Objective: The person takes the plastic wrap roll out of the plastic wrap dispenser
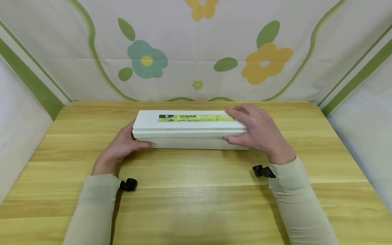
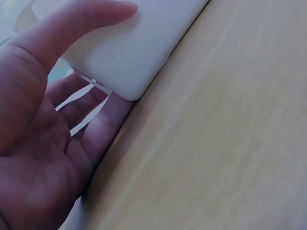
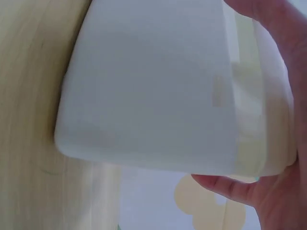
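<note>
A long white cling film box (image 1: 190,143) with a lid (image 1: 190,130) and a green-yellow label (image 1: 196,118) sits at the table's far middle. My left hand (image 1: 124,143) grips its left end, thumb on the front wall and the other fingers round the end. In the left wrist view, fingers of that hand (image 2: 33,139) reach behind the box corner (image 2: 129,67). My right hand (image 1: 260,129) holds the lid's right end, fingers on top, thumb on its front lower edge. The right wrist view shows the box's front wall (image 3: 148,91) and a cream strip by the lid. Its inside is hidden.
The box stands on a wood-grain table (image 1: 190,197). Behind it hangs a white cloth (image 1: 190,44) printed with flowers and leaves, and pale cloth also borders both sides. A small black camera mount (image 1: 130,184) sticks out at each sleeve cuff.
</note>
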Demonstrator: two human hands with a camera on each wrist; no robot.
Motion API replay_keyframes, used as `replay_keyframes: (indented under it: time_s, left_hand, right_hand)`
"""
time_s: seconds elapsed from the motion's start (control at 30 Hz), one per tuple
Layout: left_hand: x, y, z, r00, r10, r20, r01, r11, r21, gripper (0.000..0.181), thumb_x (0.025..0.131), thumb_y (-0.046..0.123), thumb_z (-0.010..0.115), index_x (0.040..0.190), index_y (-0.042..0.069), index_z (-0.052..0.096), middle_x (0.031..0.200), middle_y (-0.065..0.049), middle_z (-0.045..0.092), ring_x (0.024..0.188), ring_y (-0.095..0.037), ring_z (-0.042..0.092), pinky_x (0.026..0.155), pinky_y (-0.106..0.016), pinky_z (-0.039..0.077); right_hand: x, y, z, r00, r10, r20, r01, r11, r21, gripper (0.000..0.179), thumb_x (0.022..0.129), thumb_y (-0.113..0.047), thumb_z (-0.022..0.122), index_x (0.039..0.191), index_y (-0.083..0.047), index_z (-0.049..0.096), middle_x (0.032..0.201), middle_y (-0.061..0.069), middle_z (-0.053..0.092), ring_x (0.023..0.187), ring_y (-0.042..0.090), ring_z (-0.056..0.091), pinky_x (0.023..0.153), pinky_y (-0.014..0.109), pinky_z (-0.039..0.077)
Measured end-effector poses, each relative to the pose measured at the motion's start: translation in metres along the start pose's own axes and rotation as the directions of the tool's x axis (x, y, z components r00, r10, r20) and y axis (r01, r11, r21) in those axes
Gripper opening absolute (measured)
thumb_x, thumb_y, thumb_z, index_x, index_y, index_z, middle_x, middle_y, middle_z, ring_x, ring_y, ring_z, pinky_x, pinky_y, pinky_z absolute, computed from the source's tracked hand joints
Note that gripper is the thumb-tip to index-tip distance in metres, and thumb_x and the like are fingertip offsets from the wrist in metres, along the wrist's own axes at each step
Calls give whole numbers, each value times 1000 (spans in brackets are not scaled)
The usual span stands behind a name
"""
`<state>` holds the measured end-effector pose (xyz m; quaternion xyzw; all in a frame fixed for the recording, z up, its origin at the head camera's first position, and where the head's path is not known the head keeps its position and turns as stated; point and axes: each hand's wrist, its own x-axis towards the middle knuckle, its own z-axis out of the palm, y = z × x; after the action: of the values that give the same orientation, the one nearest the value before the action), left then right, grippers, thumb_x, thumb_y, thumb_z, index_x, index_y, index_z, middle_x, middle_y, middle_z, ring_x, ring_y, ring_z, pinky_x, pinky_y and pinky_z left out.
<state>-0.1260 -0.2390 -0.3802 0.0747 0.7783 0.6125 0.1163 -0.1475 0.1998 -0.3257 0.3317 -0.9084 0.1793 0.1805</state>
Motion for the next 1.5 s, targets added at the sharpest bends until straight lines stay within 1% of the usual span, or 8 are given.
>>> replay_keyframes:
  time_s: [0.4,0.53,0.67,0.87,1.03,1.23,1.37,1.5]
  left_hand:
    - [1,1,0,999,-48,-3,48,999,25,99,82,7,94,164,25,41,147,-1,56,132,-21,53,103,-20,48]
    - [1,1,0,999,-51,-1,51,999,19,100,82,7,93,164,26,40,148,-1,55,131,-21,54,102,-21,50]
    - [3,0,1,999,-44,1,44,999,5,101,82,6,93,165,28,40,150,-1,55,130,-21,56,101,-21,52]
    - [4,-2,1,999,-36,2,36,999,11,101,82,6,93,165,29,40,151,0,55,130,-19,57,100,-22,52]
    - [3,-1,1,999,-37,-10,38,999,11,99,82,5,93,163,28,43,149,2,57,132,-18,55,102,-21,51]
    - [2,1,0,999,-49,-6,49,999,18,100,82,6,94,164,27,41,151,1,55,135,-18,51,103,-20,49]
    - [2,1,0,999,-51,-1,51,999,15,101,82,7,94,165,27,40,153,0,55,135,-18,51,103,-19,49]
    - [2,1,0,999,-48,0,48,999,13,101,82,6,93,165,26,39,151,0,55,133,-19,53,102,-19,50]
  right_hand:
    - [-3,-1,0,996,66,63,-65,998,-14,80,76,-53,92,144,-19,68,134,11,69,122,36,65,97,62,51]
    - [-1,-3,1,991,108,82,-105,994,-32,82,73,-59,92,141,-20,68,135,9,68,121,33,65,92,57,52]
    - [0,-7,3,990,123,68,-120,992,-50,85,70,-66,91,136,-18,69,132,11,68,117,33,65,86,54,51]
    - [3,-20,11,979,185,81,-171,973,-153,90,72,-81,82,135,-19,68,128,10,67,115,35,64,95,59,48]
    - [9,-36,19,970,220,103,-188,950,-250,95,73,-91,72,139,-23,63,130,7,66,121,37,62,102,61,46]
    - [12,-47,28,978,182,101,-139,933,-331,97,77,-95,63,149,-31,56,133,7,65,123,39,60,103,64,46]
    - [12,-46,34,995,100,21,-86,927,-366,91,79,-91,67,144,-29,60,126,10,67,117,39,64,97,61,50]
    - [12,-42,36,998,34,-45,-48,922,-384,90,77,-89,72,141,-27,63,122,14,69,111,38,66,91,59,53]
